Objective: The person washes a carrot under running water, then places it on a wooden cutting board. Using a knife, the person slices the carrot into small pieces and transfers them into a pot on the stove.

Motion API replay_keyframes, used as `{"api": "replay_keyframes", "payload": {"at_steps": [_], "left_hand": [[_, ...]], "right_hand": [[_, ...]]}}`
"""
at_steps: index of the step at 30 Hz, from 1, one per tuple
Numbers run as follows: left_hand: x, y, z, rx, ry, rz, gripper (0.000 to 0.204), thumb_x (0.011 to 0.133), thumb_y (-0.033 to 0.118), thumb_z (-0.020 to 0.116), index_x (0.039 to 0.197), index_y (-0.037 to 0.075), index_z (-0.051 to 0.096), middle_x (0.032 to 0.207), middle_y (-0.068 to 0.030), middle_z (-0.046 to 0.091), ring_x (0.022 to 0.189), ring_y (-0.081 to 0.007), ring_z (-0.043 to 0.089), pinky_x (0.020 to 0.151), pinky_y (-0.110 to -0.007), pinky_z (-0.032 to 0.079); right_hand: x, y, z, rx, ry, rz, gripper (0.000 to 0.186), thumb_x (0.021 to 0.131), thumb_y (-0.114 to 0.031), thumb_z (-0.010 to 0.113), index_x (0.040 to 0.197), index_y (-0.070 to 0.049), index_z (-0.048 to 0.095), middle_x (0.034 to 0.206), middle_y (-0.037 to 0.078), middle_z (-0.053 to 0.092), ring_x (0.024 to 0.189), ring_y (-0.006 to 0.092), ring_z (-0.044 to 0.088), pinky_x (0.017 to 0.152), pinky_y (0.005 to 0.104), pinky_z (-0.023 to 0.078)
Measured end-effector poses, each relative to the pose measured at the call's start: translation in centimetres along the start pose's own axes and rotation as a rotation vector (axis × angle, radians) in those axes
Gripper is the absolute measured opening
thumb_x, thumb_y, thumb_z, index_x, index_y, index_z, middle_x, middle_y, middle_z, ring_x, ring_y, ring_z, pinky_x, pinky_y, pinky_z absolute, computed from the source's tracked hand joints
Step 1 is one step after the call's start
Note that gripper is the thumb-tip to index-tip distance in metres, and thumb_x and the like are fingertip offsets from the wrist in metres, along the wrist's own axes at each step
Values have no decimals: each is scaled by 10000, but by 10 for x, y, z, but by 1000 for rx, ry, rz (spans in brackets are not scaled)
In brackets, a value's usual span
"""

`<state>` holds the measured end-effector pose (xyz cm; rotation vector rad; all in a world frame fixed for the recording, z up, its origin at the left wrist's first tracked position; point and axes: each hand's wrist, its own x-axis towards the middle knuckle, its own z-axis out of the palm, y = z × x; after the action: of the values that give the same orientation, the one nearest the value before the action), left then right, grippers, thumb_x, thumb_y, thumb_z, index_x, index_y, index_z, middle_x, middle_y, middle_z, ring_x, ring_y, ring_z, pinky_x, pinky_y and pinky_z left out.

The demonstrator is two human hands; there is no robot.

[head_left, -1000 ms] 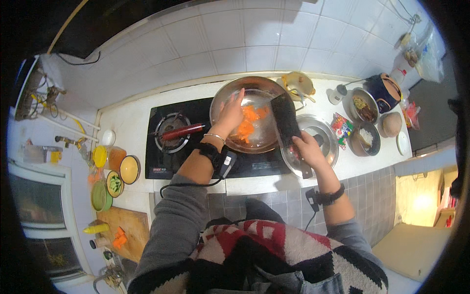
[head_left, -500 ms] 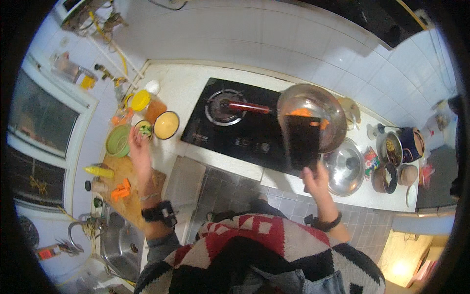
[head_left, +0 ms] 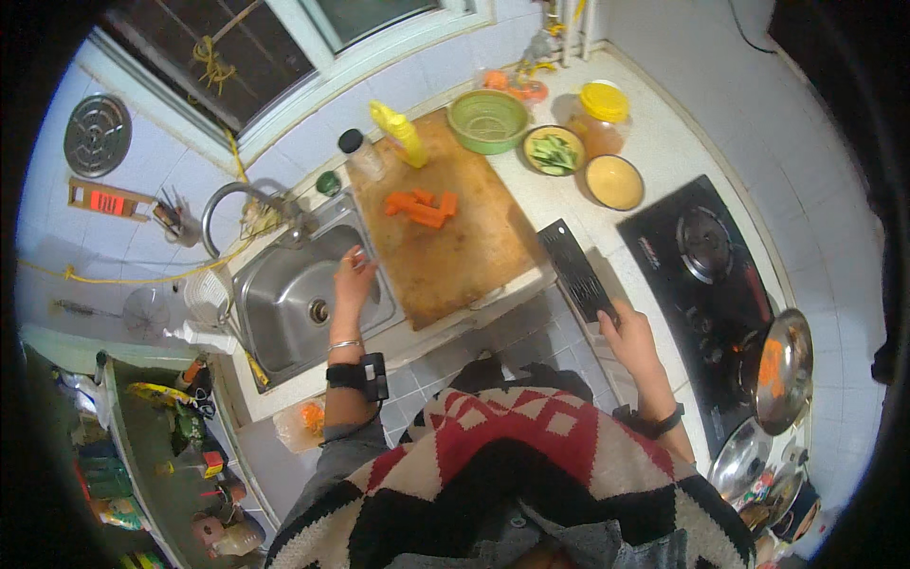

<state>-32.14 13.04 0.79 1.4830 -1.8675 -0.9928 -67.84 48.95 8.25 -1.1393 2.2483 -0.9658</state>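
Observation:
My right hand [head_left: 630,337] grips the handle of a broad black cleaver [head_left: 576,270], its blade lying over the counter edge between the cutting board and the stove. Over the right rim of the steel sink [head_left: 275,327], my left hand [head_left: 354,280] is raised with its fingers loosely bent and apart; I see nothing held in it. Orange carrot pieces [head_left: 422,209] lie together on the wooden cutting board [head_left: 450,270], just beyond that hand. More carrot pieces [head_left: 773,365] sit in a steel wok [head_left: 801,351] on the black stove [head_left: 678,256].
Behind the board stand a yellow bottle [head_left: 403,137], a dark-lidded jar [head_left: 360,156] and a green basin [head_left: 488,123]. Beside them are a bowl of sliced green vegetable [head_left: 553,152], a yellowish bowl [head_left: 613,183] and a yellow-lidded jar [head_left: 604,114]. The faucet [head_left: 242,194] arches over the sink.
My view has turned left from the stove toward the board and sink. The cleaver has moved from over the wok to beside the board. My left hand has left the bowls for the sink edge.

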Motion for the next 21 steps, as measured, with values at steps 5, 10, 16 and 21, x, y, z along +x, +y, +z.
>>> {"api": "replay_keyframes", "payload": {"at_steps": [5,10,16,21], "left_hand": [[27,1,26,73,-135,19,533,823,177,705,1309,64,518,1184,-128,622,989,-211,619,801,-336,524],[69,21,75,268,-125,352,479,812,146,688,1271,87,565,1210,-141,604,1056,-296,599,875,-394,501],[111,30,116,571,-137,628,304,819,73,579,1110,120,652,1105,-91,616,1049,-284,588,851,-406,492],[116,20,124,858,-235,557,274,779,69,612,1044,125,655,1069,-88,603,1012,-291,580,856,-394,490]], "right_hand": [[32,-24,38,-22,-122,78,181,883,-206,611,931,-32,617,675,213,602,626,387,618,561,425,465],[65,-16,41,-78,-177,49,212,888,-227,608,969,-31,613,750,230,629,704,405,628,610,443,477],[119,-8,38,-91,-274,10,223,892,-229,606,953,-15,595,778,230,638,727,410,630,624,441,479],[168,-9,34,-115,-354,-94,198,897,-187,599,952,3,583,734,189,644,667,321,643,608,391,481]]}}
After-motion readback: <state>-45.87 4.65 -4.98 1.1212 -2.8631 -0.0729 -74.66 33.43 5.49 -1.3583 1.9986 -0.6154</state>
